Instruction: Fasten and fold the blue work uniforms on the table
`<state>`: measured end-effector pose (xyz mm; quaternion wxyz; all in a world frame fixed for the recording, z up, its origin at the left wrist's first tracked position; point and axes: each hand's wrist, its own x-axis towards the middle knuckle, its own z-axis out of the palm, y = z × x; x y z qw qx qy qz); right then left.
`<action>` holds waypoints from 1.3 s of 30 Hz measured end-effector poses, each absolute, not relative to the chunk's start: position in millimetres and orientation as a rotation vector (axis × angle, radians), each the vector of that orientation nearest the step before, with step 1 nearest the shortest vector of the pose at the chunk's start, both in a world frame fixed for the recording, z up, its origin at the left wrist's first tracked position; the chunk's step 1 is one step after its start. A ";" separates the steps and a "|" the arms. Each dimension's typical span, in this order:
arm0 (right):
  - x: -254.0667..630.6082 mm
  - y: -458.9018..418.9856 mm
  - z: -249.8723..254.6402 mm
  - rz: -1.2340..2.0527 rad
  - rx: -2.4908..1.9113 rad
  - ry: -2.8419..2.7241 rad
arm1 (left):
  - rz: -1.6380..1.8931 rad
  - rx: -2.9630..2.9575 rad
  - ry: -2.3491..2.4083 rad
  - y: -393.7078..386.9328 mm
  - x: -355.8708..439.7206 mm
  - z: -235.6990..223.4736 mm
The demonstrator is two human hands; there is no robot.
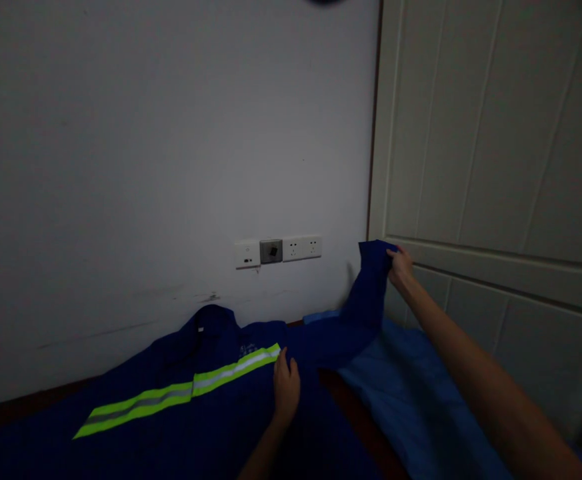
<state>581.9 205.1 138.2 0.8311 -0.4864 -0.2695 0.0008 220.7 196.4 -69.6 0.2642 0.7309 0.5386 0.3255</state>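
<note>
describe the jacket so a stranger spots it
Along the pale wall, below the sockets, lies a dark blue jacket, its sleeve lifted by the right hand. Unlike the lighter blue cloth nearby, it has a yellow-green chest stripe.

Dark reddish-brown surface, type unclear; dim light, only strips showing. On it, face up, spread broad: dark blue work jacket, collar at the far side, yellow-green reflective band slanting across the chest, small pale lettering above the band, illegible. One sleeve runs right, its end raised off the surface. Right of the jacket: lighter blue cloth, loosely creased, partly under that sleeve.
</note>
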 end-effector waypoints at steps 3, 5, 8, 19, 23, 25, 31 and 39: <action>522.4 195.9 130.6 0.314 -0.936 -0.695 | 0.939 1.903 1.408 198.0 217.7 -70.6; 477.8 182.8 127.6 0.535 -0.918 -0.872 | 1.001 1.853 1.372 199.0 215.7 -70.9; 417.6 157.7 128.2 0.774 -0.903 -1.111 | 1.126 1.810 1.263 199.6 210.5 -58.9; 352.9 106.3 125.1 0.983 -0.873 -1.272 | 1.212 1.792 0.589 168.0 163.2 77.8; 359.3 102.6 119.1 0.887 -0.942 -1.313 | 1.130 1.757 0.573 170.4 154.5 81.1; 359.7 100.4 119.7 0.752 -0.985 -1.360 | 1.130 1.696 0.608 173.1 153.7 79.3; 351.6 92.4 123.0 0.197 -1.083 -1.564 | 1.170 1.536 0.647 174.6 157.9 79.1; 347.8 95.9 121.0 -0.062 -1.163 -1.693 | 1.156 1.567 0.616 173.3 155.7 79.2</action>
